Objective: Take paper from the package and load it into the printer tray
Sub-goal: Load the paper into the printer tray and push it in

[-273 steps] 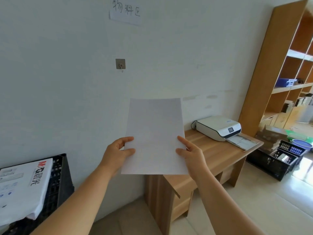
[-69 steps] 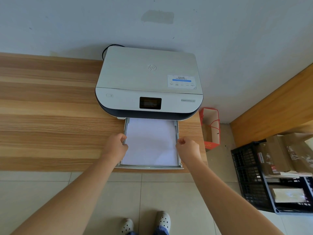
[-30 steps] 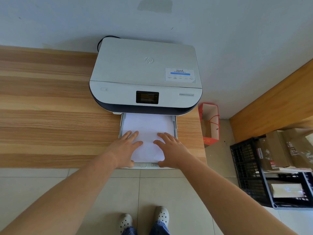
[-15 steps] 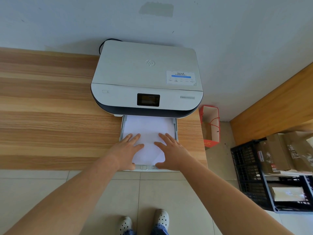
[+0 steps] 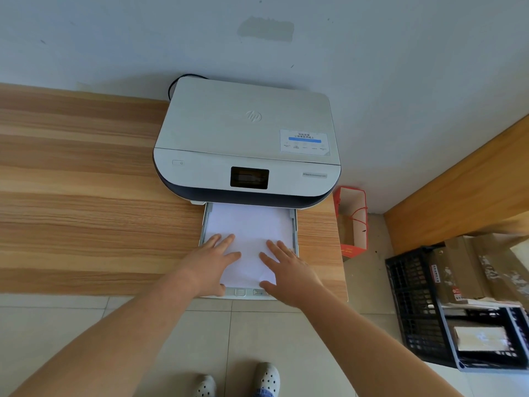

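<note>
Left hand [image 5: 210, 260], right hand [image 5: 286, 265] flat | paper [image 5: 249, 227] white, smooth | tray [image 5: 294, 227] extended

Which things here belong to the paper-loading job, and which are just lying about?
Job:
paper
tray
printer
left hand, flat on the paper
right hand, flat on the paper

Lying about:
red bag
black crate
cardboard boxes

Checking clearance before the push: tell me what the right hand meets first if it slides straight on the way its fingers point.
Sliding over the white paper sheet, the right hand would likely first meet the white printer's dark front above the tray slot, though depth is unclear.
</note>
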A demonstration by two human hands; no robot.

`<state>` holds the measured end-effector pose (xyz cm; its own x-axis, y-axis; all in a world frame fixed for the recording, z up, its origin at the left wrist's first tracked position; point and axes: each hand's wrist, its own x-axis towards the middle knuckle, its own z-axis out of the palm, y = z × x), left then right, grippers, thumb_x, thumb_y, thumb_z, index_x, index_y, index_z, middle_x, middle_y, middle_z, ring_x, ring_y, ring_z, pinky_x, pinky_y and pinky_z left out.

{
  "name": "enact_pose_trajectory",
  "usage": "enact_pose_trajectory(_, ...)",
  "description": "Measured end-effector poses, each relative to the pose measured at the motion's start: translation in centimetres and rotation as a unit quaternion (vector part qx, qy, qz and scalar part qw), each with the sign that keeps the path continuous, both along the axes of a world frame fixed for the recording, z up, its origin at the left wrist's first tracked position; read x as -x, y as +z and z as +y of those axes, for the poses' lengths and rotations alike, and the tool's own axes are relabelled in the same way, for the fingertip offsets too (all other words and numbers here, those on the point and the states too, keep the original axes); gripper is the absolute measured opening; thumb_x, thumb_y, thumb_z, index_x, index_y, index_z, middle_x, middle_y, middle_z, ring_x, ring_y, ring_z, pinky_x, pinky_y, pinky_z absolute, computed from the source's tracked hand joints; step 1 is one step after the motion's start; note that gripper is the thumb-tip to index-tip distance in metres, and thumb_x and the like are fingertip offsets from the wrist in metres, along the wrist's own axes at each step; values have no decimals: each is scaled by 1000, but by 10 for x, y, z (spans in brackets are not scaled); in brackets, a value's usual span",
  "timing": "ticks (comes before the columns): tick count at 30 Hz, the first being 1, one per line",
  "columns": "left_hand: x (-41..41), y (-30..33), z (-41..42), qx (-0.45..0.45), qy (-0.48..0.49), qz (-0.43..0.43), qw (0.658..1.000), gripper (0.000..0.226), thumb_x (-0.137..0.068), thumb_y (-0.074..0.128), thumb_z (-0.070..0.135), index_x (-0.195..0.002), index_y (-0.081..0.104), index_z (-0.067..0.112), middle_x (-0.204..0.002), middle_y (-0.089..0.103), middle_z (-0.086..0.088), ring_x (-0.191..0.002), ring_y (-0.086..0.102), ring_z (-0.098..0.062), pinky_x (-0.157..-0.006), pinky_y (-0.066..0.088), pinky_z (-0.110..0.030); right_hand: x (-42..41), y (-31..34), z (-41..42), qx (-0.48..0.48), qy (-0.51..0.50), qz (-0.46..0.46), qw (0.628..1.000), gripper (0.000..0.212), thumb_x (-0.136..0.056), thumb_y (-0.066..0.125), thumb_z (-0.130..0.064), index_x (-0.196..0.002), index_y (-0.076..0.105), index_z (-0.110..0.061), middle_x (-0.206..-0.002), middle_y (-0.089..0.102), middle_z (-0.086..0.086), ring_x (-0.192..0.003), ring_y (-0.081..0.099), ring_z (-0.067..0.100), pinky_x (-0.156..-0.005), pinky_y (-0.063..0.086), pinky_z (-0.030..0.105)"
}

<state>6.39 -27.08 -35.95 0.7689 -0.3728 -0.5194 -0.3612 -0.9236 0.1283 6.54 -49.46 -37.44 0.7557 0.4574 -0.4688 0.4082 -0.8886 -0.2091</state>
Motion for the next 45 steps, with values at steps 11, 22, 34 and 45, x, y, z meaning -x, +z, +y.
enact_pose_trajectory(11,0,3,0,0,0,17,1000,81,-82,60,38,-150,16,34,-161,-16,4,-148,-10,-24,-112,28,-38,9,16,-6,-76,-76,-27,994,42,-98,43,-44,-130,58,-22,-152,36,-8,-138,33,11,-104,41,34)
enact_pose_trajectory(22,-28,15,53,171,316,-114,926,35,-92,52,42,-117,57,18,-112,59,0,-101,54,-16,-87,48,-32,-53,20,-35,-115,-254,-89,956,28,-97,45,-32,-105,67,-18,-112,61,0,-101,60,23,-78,50,33)
enact_pose_trajectory(34,-49,3,36,105,330,44,937,32,-100,35,41,-83,49,18,-76,52,1,-69,48,-12,-62,37,-30,-73,6,-23,-12,-275,11,961,29,-98,34,-33,-94,55,-14,-83,58,3,-70,57,22,-57,43,31)
enact_pose_trajectory(45,-57,-8,39,90,328,44,939,25,-99,37,27,-86,55,14,-79,55,-2,-70,50,-14,-57,37,-28,-74,-1,-23,-7,-278,14,960,24,-98,32,-29,-93,52,-18,-79,57,2,-68,57,20,-57,45,30)
